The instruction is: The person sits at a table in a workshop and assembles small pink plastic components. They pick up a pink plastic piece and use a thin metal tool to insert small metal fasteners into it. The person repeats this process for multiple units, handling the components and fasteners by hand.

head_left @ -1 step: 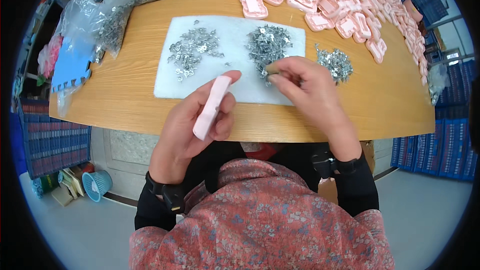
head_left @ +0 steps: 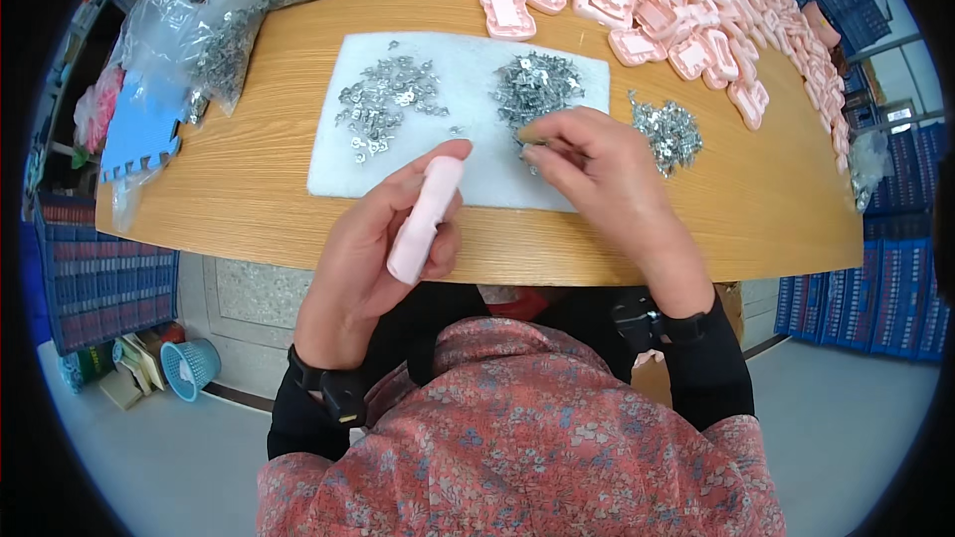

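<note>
My left hand holds a long pink plastic piece edge-up over the table's near edge. My right hand reaches onto a white mat. Its thumb and forefinger are pinched on a small metal piece at the near edge of the middle pile of silver metal parts. A second pile of the same parts lies on the left of the mat. A third pile sits on the bare wood just right of the mat.
Many pink plastic pieces are heaped along the back right of the wooden table. Clear bags of metal parts and a blue foam tile lie at the left. Blue crates stand on the floor beside a teal basket.
</note>
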Available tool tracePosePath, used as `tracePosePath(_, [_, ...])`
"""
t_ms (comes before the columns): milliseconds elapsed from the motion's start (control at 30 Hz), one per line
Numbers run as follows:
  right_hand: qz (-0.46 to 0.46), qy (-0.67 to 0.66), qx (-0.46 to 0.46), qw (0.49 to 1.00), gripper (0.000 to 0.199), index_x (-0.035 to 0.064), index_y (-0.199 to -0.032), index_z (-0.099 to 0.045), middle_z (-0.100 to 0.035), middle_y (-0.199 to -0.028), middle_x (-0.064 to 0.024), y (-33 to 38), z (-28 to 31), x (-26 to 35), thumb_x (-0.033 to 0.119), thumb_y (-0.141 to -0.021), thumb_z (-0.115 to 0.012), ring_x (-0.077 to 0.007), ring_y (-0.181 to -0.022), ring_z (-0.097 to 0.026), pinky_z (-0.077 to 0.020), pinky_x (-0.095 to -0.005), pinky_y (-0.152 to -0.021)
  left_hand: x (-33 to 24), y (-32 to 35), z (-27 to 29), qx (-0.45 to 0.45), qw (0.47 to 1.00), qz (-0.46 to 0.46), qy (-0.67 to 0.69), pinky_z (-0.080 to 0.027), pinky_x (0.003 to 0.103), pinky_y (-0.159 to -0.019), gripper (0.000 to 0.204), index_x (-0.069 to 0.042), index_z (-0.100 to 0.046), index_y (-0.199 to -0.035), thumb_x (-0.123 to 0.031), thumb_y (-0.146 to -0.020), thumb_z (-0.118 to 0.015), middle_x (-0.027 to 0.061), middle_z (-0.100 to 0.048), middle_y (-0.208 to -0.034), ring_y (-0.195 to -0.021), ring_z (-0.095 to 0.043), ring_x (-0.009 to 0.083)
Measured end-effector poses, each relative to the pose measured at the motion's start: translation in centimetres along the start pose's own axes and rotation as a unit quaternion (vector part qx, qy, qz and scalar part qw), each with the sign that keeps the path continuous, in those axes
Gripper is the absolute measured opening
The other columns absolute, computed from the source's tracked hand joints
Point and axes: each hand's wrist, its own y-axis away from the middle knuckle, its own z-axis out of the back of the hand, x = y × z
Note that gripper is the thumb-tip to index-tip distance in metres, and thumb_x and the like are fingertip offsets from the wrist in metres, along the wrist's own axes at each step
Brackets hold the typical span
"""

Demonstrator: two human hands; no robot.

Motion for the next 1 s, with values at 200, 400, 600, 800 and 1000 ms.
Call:
tracePosePath(200, [0.11, 0.189, 0.032, 0.975, 0.013, 0.0057, -0.091, -0.068, -0.064, -0.084, -0.0104, -4.8, -3.5, 1.3, 0.016, -0.084, -0.068, -0.0319, -0.076, -0.064, -0.0505, -0.0409, -0.068, -1.5, 1.4, 2.1, -0.053, 0.997, -0.061, -0.014, -0.053, 0.03, -0.065, 0.047, -0.002, -0.047, -0.137, -0.025, -0.098, -0.056, 0.005, -0.061, -0.098, -0.076, -0.062, 0.0147])
tracePosePath(400, [0.075, 0.315, 0.128, 0.937, 0.012, 0.0044, -0.083, -0.067, -0.064, -0.076, -0.014, -7.1, -5.3, 2.6, 0.017, -0.082, -0.066, -0.0343, -0.076, -0.063, -0.0505, -0.0442, -0.07, -2.0, 2.3, 1.8, -0.116, 0.988, -0.096, 0.017, -0.059, 0.041, -0.084, 0.041, -0.003, -0.048, -0.131, -0.024, -0.098, -0.057, 0.0096, -0.063, -0.11, -0.097, -0.065, 0.0202])
tracePosePath(600, [0.001, 0.015, 0.098, 0.995, 0.009, 0.002, -0.091, -0.067, -0.066, -0.079, -0.0074, -6.7, -3.8, 2.5, 0.01, -0.086, -0.066, -0.016, -0.069, -0.06, -0.0479, -0.0285, -0.064, -2.7, 2.3, 2.2, -0.068, 0.995, -0.063, 0.03, -0.059, 0.042, -0.085, 0.04, -0.003, -0.048, -0.132, -0.02, -0.097, -0.058, 0.0166, -0.064, -0.113, -0.1, -0.067, 0.0232])
tracePosePath(800, [-0.043, -0.259, 0.096, 0.96, 0.014, -0.0016, -0.096, -0.065, -0.061, -0.082, 0.0038, -4.2, -2.5, 3.1, 0.01, -0.089, -0.068, -0.0032, -0.074, -0.049, -0.0423, -0.0211, -0.066, -2.1, 1.0, 0.4, -0.098, 0.995, -0.036, 0.0, -0.06, 0.042, -0.08, 0.041, -0.005, -0.049, -0.132, -0.014, -0.094, -0.059, 0.0151, -0.066, -0.107, -0.091, -0.069, 0.023])
tracePosePath(1000, [0.018, -0.247, 0.081, 0.966, 0.012, -0.0009, -0.096, -0.065, -0.059, -0.081, 0.0022, -2.3, -2.3, 2.3, 0.007, -0.088, -0.069, -0.0045, -0.071, -0.048, -0.0424, -0.0221, -0.065, -1.5, -0.8, -0.7, -0.058, 0.997, -0.013, 0.042, -0.06, 0.036, -0.078, 0.03, -0.005, -0.056, -0.117, -0.01, -0.089, -0.067, 0.0107, -0.066, -0.099, -0.085, -0.068, 0.0191])
